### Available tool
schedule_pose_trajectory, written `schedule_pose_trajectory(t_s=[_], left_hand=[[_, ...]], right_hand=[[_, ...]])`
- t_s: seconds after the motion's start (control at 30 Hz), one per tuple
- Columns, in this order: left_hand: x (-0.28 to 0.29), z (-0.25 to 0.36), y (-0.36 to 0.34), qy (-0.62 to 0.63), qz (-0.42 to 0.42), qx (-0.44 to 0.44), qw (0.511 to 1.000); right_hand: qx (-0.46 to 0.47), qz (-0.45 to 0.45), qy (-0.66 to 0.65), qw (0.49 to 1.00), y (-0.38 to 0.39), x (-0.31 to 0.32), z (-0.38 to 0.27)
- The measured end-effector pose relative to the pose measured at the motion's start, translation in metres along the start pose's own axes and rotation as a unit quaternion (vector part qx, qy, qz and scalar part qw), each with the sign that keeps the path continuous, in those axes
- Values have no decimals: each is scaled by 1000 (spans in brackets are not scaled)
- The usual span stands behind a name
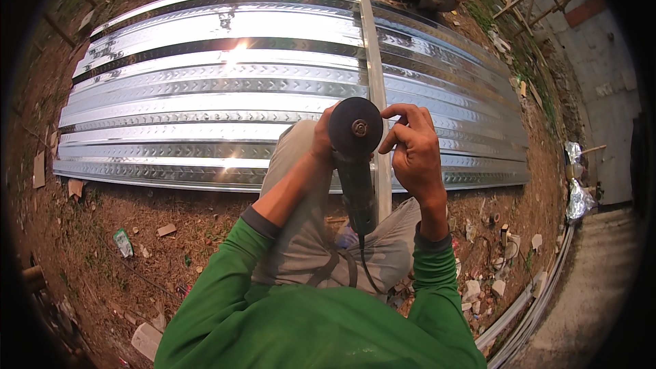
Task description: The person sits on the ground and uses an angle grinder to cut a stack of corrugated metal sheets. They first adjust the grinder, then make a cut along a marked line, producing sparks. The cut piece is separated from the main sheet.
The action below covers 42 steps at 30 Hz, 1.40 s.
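Centre frame: left hand [322, 138] clenched round the angle grinder [355, 164], right hand [410, 147] pinching its disc [357, 126]. Best keep that body steady over the metal strip [376, 96] on the corrugated sheet [205, 96].

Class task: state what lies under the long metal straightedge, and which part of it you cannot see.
The straightedge lies across a shiny corrugated metal sheet on dirt ground. Its near stretch is hidden behind the angle grinder, held by the left hand, with the right hand beside it.
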<state>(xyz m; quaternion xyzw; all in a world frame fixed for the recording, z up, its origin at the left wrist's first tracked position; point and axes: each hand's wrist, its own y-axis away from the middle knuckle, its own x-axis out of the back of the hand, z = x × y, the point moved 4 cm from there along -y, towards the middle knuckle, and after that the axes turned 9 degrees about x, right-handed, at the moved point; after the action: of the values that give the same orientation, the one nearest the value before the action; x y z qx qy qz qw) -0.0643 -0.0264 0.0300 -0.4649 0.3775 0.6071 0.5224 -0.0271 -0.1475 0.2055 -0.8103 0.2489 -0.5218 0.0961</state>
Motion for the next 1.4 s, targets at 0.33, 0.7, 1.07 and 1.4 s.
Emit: schedule_pose_trajectory(t_s=[0.33,0.7,1.07,1.4], left_hand=[[7,-3,-2,5,-13,3,1000],[-7,-1,3,22,-3,20,1000],[11,-9,-1,-74,117,204,969],[-31,-10,19,8,-89,242,966]], right_hand=[[35,45,28,998,1,-3,-2],[60,64,14,996,-1,-9,3],[-66,126,-147,979,-30,-63,76],[-233,206,-419,853,-19,-51,106]])
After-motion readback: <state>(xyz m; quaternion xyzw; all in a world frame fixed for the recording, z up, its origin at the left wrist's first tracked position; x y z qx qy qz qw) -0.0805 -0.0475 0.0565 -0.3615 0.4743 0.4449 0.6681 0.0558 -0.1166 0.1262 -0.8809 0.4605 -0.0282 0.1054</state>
